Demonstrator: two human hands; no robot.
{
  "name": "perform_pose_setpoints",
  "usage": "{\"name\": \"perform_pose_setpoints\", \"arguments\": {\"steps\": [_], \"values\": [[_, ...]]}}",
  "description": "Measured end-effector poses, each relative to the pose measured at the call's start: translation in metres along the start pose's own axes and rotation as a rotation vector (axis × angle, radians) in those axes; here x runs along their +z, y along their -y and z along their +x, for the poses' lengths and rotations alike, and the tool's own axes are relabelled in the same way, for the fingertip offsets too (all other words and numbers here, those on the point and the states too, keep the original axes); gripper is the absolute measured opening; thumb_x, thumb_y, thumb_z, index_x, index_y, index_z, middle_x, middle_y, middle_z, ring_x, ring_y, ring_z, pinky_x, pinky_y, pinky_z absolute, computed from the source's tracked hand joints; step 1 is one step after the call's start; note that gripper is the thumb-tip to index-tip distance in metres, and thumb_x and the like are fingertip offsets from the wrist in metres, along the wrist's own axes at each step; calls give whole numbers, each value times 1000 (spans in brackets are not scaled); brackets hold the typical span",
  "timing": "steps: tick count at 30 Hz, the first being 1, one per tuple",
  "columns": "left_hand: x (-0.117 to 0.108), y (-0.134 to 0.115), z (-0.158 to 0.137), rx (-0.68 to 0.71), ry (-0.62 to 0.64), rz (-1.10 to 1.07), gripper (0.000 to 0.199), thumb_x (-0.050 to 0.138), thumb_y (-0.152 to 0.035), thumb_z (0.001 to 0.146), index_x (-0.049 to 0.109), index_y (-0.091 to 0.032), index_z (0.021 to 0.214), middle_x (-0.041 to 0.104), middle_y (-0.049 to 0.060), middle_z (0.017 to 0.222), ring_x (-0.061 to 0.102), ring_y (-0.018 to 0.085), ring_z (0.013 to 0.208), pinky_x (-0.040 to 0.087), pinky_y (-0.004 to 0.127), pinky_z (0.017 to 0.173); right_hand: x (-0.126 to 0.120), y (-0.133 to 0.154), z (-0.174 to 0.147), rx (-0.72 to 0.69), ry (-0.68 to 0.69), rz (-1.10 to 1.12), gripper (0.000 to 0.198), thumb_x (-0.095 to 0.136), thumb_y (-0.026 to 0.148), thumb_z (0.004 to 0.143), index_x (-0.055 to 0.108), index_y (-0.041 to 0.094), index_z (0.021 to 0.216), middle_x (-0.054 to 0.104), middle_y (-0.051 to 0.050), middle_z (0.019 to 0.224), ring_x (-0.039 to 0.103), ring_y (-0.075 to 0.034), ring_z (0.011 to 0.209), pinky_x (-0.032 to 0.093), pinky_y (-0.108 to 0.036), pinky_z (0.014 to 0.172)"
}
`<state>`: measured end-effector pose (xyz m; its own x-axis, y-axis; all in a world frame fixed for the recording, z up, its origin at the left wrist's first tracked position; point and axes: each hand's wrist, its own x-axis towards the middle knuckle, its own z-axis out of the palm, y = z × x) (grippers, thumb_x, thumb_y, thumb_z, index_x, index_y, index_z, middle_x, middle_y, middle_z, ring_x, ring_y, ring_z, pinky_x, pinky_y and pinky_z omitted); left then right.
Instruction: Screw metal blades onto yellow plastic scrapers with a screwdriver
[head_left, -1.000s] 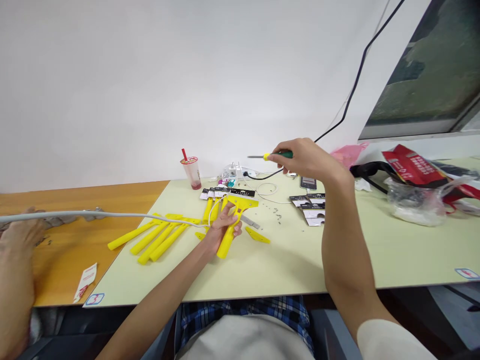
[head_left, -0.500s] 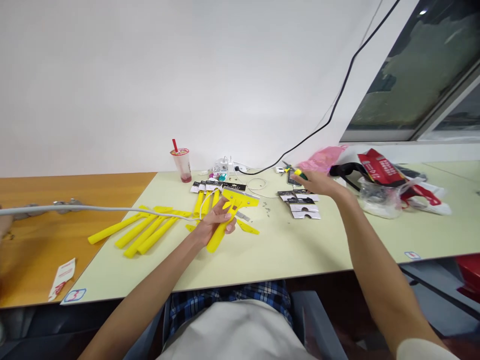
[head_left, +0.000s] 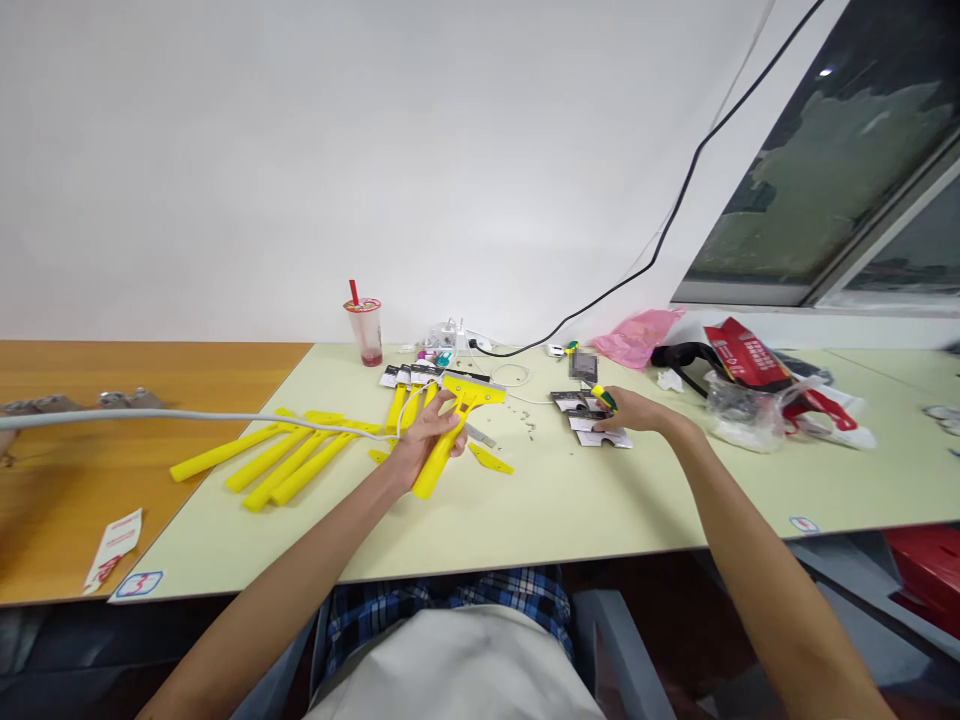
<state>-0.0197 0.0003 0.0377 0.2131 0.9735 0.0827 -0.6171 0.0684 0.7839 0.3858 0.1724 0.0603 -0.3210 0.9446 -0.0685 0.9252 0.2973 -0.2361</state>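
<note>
My left hand (head_left: pixel 421 445) is closed around a yellow scraper (head_left: pixel 440 460), its wide head with a metal blade edge pointing away from me. Below that head lie a loose metal blade (head_left: pixel 481 436) and a flat yellow plate (head_left: pixel 491 459) on the table. My right hand (head_left: pixel 634 408) grips a screwdriver (head_left: pixel 603 397) by its yellow and green handle, over a stack of black and white cards (head_left: pixel 585 421). Small screws (head_left: pixel 529 428) are scattered between the hands. Several yellow scraper handles (head_left: pixel 300 470) lie left of my left hand, and packaged ones (head_left: pixel 412 390) lie behind it.
A cup with a red straw (head_left: pixel 366 330) stands at the back beside a power strip (head_left: pixel 450 335). A grey cable (head_left: pixel 187 415) crosses in from the left. Pink plastic (head_left: pixel 637 337), a red bag (head_left: pixel 746 355) and a clear bag (head_left: pixel 746 412) lie at the right.
My right hand has come down and nearer with the screwdriver, from beside the dark phone-like object to over the cards. My left hand keeps hold of the scraper, almost unmoved.
</note>
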Motion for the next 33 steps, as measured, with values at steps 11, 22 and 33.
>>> {"name": "perform_pose_setpoints", "arguments": {"steps": [11,22,33], "values": [[5,-14,24,146,-160,151,64,102,-35,69,59,-25,115,74,1,109,77,16,72,53,22,53,11,17,10,-204,-315,17,43,79,54,85,63,20,105,66,-18,126,64,-38,118,55,-48,100],[55,-92,107,578,-96,135,56,95,-31,81,52,-28,117,81,8,133,80,21,102,58,27,81,47,158,24,-835,-862,185,22,72,23,100,56,24,116,62,-21,140,61,-37,134,58,-60,108],[37,-85,145,584,-104,167,52,91,-17,83,58,-28,121,81,6,118,79,26,117,61,47,107,108,184,25,-952,-958,101,21,66,8,99,55,26,101,70,-17,131,66,-31,118,61,-51,93]]}}
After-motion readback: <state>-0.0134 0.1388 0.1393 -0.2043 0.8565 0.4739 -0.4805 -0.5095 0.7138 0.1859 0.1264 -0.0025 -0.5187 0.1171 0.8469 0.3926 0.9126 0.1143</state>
